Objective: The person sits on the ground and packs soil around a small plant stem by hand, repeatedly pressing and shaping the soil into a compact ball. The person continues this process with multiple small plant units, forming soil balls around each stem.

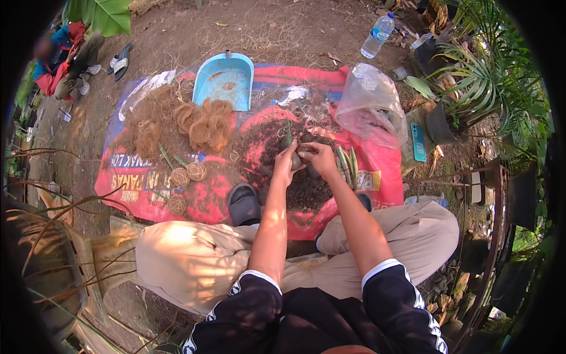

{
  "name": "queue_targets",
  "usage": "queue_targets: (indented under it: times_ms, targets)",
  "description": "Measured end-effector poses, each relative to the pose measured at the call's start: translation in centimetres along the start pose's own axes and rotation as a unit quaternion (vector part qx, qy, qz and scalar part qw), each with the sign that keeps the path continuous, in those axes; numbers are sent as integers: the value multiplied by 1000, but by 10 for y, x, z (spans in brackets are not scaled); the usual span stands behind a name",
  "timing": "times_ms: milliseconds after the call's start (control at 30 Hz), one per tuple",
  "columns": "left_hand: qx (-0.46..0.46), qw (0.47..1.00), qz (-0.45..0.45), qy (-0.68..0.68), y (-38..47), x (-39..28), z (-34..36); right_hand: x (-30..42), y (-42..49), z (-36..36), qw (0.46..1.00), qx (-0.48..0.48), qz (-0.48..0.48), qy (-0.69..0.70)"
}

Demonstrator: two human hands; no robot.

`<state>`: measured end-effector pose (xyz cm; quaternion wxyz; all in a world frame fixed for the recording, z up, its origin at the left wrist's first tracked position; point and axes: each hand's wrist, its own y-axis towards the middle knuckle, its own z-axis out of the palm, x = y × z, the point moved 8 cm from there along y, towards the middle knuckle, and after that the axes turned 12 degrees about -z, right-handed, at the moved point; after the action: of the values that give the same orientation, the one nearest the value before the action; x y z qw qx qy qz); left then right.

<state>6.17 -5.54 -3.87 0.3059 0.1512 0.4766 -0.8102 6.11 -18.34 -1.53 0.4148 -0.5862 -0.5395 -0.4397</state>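
Observation:
Held in my left hand (287, 163) is a dark, rounded soil ball (295, 162), with a slender green leaf cutting (288, 130) standing up from it. My right hand (320, 159) meets the ball from the right, its thumb and fingertips pinched close together; what lies between them is too small to tell. Below both hands, loose dark soil (309, 192) is heaped on a red and blue printed sheet (221, 177). Several striped green leaf cuttings (348, 166) lie just right of my right hand. To the left rest twine-wrapped balls (180, 177), two with green leaves.
Brown fibre clumps (210, 128) and a blue dustpan (225, 86) occupy the sheet's far left. A clear plastic bag (371, 106) sits far right, near a phone (418, 141), a water bottle (378, 35) and a potted plant (444, 121). Another person (66, 66) sits at upper left.

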Motion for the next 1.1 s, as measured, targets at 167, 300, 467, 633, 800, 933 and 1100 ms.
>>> queue_targets:
  times_ms: [167, 300, 467, 633, 800, 933, 1100]
  targets:
    - [-24, 999, 10, 34, -7, -3, 2, 5, -9, -1, 995, -38, 1, 91]
    - [-20, 1000, 17, 16, -12, -8, 3, 14, -15, 9, 972, -77, 30, 218]
    - [35, 999, 31, -13, -13, -14, 2, 31, -12, 2, 993, -87, -5, 77]
    - [47, 998, 36, -26, -14, -18, 0, 36, -15, 0, 986, -94, -67, 118]
    - [45, 997, 48, -36, -15, -22, 0, 20, -21, 9, 952, -187, -16, 241]
    - [46, 996, 50, -55, -12, -19, -5, 8, -19, 11, 923, -207, 32, 323]
    - [20, 995, 20, -95, -6, -10, -18, 25, -13, 18, 981, -76, -25, 174]
